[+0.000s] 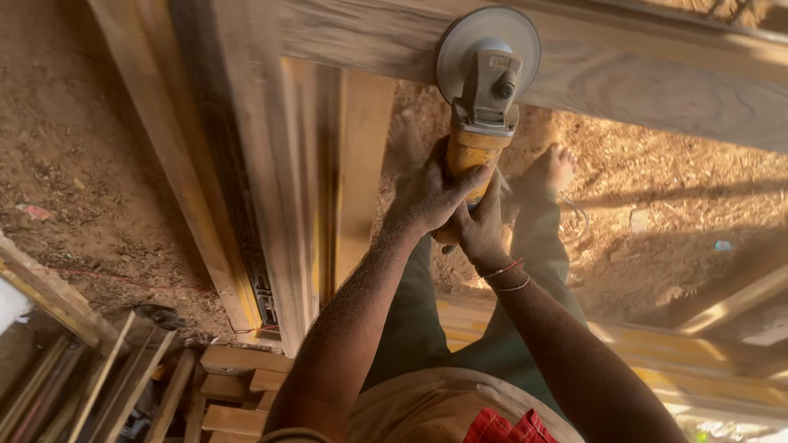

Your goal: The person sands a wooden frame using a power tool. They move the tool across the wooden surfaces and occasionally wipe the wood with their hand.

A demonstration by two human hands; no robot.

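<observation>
Both my hands grip the yellow body of an angle grinder [484, 98]. My left hand [427, 197] wraps it from the left and above. My right hand [483, 230], with thread bands at the wrist, holds it from below. The grinder's round sanding disc [460, 41] lies flat against the top rail of a wooden door frame [657, 82]. My bare feet [550, 168] stand on the sandy ground inside the frame's opening.
The frame's long left stile [271, 164] runs down the picture, with a metal hinge strip [264, 291] near its lower end. Stacked wood pieces and thin slats [107, 385] lie at the lower left. More timber [730, 303] lies at the right on the dirt.
</observation>
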